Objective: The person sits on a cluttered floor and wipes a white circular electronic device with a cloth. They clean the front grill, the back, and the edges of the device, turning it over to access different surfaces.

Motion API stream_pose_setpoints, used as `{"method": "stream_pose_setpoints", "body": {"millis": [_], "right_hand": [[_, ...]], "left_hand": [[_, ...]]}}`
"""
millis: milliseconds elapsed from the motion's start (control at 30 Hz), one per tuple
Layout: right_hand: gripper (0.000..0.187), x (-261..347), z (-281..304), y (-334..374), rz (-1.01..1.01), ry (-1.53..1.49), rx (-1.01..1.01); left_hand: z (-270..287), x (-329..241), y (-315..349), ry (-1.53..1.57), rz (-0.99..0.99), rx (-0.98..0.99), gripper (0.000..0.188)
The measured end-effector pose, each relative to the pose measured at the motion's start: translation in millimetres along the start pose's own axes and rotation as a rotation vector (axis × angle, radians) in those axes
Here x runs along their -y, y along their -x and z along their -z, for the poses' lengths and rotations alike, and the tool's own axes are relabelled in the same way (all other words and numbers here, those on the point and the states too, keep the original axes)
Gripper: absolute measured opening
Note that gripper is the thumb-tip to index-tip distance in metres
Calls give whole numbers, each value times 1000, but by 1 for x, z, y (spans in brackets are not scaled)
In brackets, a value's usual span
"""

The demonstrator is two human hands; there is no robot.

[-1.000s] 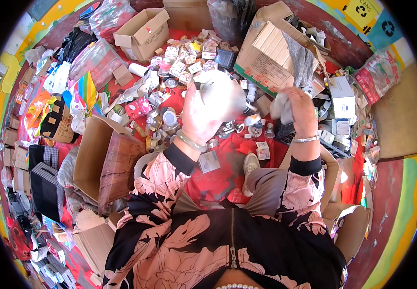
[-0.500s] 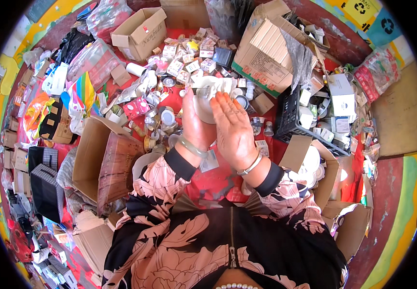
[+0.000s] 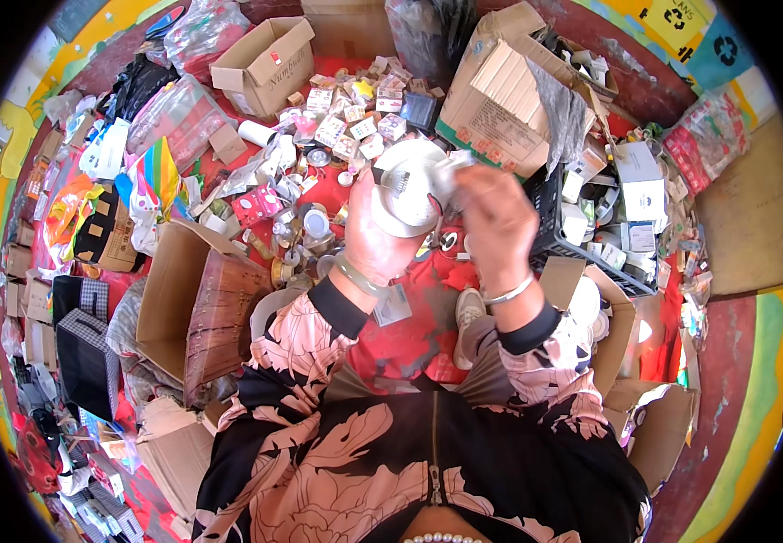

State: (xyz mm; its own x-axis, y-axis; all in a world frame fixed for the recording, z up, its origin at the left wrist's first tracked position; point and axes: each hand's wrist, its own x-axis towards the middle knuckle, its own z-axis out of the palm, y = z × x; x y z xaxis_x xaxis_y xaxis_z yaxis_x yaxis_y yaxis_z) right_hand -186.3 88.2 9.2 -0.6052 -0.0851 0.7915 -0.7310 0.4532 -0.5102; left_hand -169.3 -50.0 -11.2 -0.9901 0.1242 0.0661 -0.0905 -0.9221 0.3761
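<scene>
White round lid [image 3: 407, 188], perhaps, half hidden by hands.

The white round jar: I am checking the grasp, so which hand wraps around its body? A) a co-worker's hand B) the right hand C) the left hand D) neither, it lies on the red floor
C: the left hand wraps the white round jar, while the right hand works at its top edge.
</scene>
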Motion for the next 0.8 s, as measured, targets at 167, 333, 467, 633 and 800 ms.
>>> {"method": "stream_pose_setpoints", "body": {"millis": [167,333,467,633,800], "right_hand": [[11,-21,37,-25,-694,-550,12],[16,-15,25,-15,-337,-278,215],[15,6,31,-20,-155,-200,273],[14,13,37,-26,-32,-122,333],[11,-57,47,-22,-278,137,201]], "left_hand": [[-5,-7,6,-68,3,85,68],[6,7,9,-127,73,213,57],[31,18,11,-185,194,257,50],[22,16,14,-234,181,186,60],[-9,-8,2,-35,145,144,77]]}}
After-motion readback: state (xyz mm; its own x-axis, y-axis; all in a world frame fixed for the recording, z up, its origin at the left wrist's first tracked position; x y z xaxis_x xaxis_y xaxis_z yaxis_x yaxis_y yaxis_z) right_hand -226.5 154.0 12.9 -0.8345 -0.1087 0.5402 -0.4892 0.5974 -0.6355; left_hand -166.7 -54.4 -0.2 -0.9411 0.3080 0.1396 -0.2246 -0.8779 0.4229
